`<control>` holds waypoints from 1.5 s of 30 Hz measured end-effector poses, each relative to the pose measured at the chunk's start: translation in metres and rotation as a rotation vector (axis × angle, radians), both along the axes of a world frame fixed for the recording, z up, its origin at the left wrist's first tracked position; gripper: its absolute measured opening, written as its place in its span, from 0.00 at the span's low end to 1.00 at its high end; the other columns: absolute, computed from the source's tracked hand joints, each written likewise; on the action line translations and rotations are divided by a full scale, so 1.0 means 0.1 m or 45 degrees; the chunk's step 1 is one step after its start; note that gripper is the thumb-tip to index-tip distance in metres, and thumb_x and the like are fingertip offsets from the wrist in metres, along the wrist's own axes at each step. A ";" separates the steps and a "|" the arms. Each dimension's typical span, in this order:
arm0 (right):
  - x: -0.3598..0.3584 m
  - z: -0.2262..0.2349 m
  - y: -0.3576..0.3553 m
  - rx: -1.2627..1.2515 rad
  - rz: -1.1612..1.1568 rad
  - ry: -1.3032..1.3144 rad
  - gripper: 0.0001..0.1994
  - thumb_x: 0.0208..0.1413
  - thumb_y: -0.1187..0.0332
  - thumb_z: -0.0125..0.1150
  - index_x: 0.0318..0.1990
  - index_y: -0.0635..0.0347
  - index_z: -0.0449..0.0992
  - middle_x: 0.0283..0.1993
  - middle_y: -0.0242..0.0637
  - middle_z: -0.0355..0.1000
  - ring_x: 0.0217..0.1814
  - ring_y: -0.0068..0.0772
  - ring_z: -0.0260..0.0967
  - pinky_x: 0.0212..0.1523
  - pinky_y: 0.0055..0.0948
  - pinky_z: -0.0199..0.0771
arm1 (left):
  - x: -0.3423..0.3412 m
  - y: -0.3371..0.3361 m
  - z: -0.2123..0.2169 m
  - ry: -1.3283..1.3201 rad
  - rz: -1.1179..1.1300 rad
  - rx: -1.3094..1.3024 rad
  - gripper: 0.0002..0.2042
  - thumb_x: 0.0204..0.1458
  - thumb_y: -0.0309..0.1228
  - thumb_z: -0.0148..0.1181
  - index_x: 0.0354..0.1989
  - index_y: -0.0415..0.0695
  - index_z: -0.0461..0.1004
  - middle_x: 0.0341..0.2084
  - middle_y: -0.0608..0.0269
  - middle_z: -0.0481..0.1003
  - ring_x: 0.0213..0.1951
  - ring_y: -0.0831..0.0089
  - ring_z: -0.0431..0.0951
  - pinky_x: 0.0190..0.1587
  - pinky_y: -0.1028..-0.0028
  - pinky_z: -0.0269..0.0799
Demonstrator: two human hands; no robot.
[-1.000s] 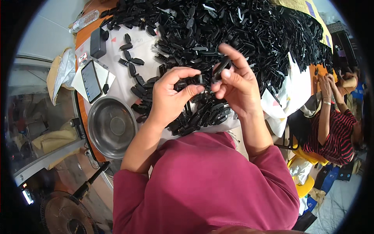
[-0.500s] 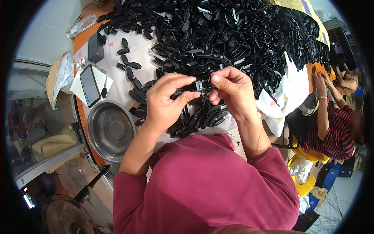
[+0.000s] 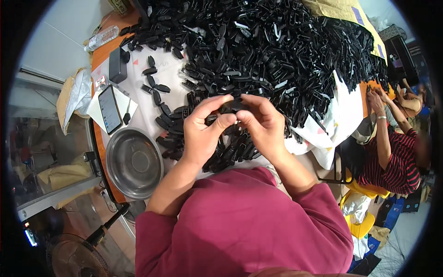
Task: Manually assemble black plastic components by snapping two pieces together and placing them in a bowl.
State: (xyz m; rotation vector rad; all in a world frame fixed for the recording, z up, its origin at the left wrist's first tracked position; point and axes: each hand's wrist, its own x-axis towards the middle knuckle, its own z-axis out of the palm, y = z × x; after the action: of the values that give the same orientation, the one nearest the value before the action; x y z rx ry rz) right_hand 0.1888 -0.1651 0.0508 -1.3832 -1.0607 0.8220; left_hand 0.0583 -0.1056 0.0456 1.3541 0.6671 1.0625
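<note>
Left hand (image 3: 202,131) and right hand (image 3: 266,127) pinched one black part (image 3: 233,106) between them; heap of black pieces (image 3: 277,55) lay across tabletop (image 3: 121,21).

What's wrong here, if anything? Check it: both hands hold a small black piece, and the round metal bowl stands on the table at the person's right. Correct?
The side is wrong: the head view shows the round metal bowl on the table at left, not right. The left hand and right hand do hold a small black piece.

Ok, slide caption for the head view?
Left hand and right hand pinch a black plastic part over a heap of black parts.
</note>
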 end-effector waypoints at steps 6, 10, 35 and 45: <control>-0.03 0.13 0.28 -0.130 0.082 0.050 0.09 0.50 0.72 0.58 0.36 0.69 0.70 0.27 0.35 0.71 0.24 0.18 0.68 0.24 0.17 0.71 | -0.06 0.25 -0.09 -0.679 -0.377 -0.966 0.13 0.52 0.35 0.53 0.42 0.40 0.69 0.27 0.70 0.72 0.19 0.86 0.61 0.19 0.86 0.58; -0.02 0.02 0.36 -0.282 0.387 0.330 0.11 0.48 0.68 0.62 0.34 0.66 0.71 0.27 0.32 0.71 0.25 0.20 0.68 0.25 0.19 0.70 | -0.21 0.36 -0.09 -0.434 -0.088 -0.572 0.10 0.53 0.34 0.53 0.35 0.39 0.71 0.32 0.62 0.73 0.20 0.83 0.64 0.22 0.84 0.60; -0.04 -0.52 0.01 -0.018 0.379 -1.458 0.14 0.34 0.64 0.65 0.32 0.55 0.74 0.27 0.32 0.68 0.33 0.35 0.64 0.32 0.29 0.69 | -0.32 0.29 -0.52 1.808 0.181 0.955 0.02 0.38 0.27 0.55 0.20 0.45 0.74 0.27 0.54 0.66 0.18 0.61 0.74 0.20 0.66 0.69; 0.04 -0.59 0.08 0.000 0.365 -1.448 0.11 0.36 0.73 0.60 0.32 0.59 0.72 0.26 0.36 0.67 0.32 0.38 0.65 0.30 0.30 0.69 | -0.42 0.23 -0.03 1.437 0.297 0.502 0.10 0.41 0.33 0.61 0.32 0.47 0.75 0.46 0.61 0.70 0.40 0.59 0.73 0.42 0.69 0.68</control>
State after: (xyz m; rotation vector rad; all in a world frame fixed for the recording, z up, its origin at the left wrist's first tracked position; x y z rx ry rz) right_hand 0.1932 -0.1568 -0.0084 -1.7404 -2.1483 0.1478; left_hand 0.0162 -0.0825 0.0424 2.2653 1.5094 0.5246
